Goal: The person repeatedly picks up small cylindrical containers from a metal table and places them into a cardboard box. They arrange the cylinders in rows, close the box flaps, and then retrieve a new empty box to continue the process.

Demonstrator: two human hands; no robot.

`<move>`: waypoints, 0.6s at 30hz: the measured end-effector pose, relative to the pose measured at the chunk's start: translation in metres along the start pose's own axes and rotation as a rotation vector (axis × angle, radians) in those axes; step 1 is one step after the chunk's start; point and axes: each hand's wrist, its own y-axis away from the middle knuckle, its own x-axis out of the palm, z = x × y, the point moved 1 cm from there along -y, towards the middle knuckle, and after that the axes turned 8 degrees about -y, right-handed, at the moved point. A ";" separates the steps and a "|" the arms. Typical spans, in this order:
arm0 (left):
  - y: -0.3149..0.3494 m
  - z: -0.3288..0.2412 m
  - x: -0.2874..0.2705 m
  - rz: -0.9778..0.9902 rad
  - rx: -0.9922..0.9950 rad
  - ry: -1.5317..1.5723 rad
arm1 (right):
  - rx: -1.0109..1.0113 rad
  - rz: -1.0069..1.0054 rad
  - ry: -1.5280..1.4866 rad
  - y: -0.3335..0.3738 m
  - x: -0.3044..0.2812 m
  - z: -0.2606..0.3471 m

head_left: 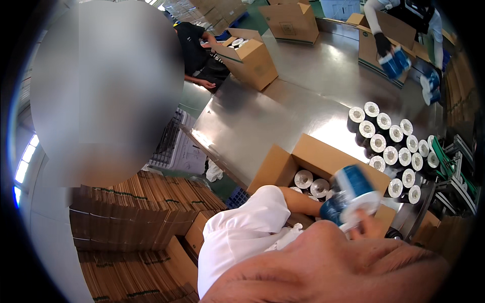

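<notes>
Two blue spools with white flanges, an upper spool (352, 183) and a lower spool (332, 212), are held above an open cardboard box (328, 155) in front of me. Motion smears both a little. My right hand (368, 225) has its fingers on the white end of the spools; part of it is hidden. My left forearm (302, 202), in a white sleeve, reaches over the box's near side, and its hand disappears behind the lower spool. Inside the box, several spools (319, 188) stand with their white ends up.
Right of the box, several dark spools (390, 155) stand on the metal table (242, 126). Across it, one person (194, 55) is beside an open box (252, 60); another person's gloved hand (383, 44) holds blue spools. Stacked flat cardboard (146, 217) lies at lower left.
</notes>
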 end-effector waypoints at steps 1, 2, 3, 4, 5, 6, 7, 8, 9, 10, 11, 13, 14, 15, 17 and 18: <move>0.004 -0.009 0.017 0.007 -0.063 0.049 | 0.000 0.181 -0.006 -0.017 0.012 0.019; 0.009 -0.007 0.029 0.035 -0.118 0.064 | 0.003 0.313 -0.029 -0.014 0.026 0.020; 0.008 -0.006 0.050 0.031 -0.172 0.092 | 0.042 0.411 0.046 -0.010 0.042 0.021; 0.007 0.002 0.056 0.050 -0.178 0.074 | 0.162 0.442 0.198 0.003 0.060 0.010; 0.007 0.005 0.069 0.055 -0.221 0.087 | 0.282 0.525 0.329 0.017 0.086 -0.010; 0.010 0.011 0.080 0.060 -0.276 0.087 | 0.416 0.614 0.438 0.041 0.117 -0.030; 0.013 0.017 0.088 0.059 -0.303 0.084 | 0.492 0.607 0.359 0.037 0.130 -0.047; 0.012 0.022 0.091 0.049 -0.302 0.090 | 0.587 0.588 0.283 0.031 0.140 -0.063; 0.017 0.022 0.096 0.013 -0.298 0.155 | 0.708 0.629 0.310 0.034 0.174 -0.096; 0.012 0.020 0.071 0.217 -0.284 0.065 | 0.706 0.707 0.369 0.025 0.178 -0.108; 0.014 0.026 0.063 0.125 -0.317 0.194 | 0.892 0.798 0.242 0.025 0.195 -0.135; 0.023 0.039 0.102 -0.015 -0.243 0.081 | 0.909 0.942 0.252 -0.010 0.163 -0.124; 0.021 0.035 0.061 0.249 -0.159 -0.023 | 0.850 1.093 0.271 -0.022 0.142 -0.116; 0.020 0.037 0.049 0.312 -0.131 -0.072 | 0.931 1.010 0.265 -0.013 0.146 -0.120; 0.019 0.041 0.034 0.391 -0.099 -0.077 | 1.082 0.829 0.270 0.011 0.176 -0.144; 0.022 0.044 0.025 0.415 -0.096 -0.029 | 1.123 0.807 0.304 0.020 0.191 -0.153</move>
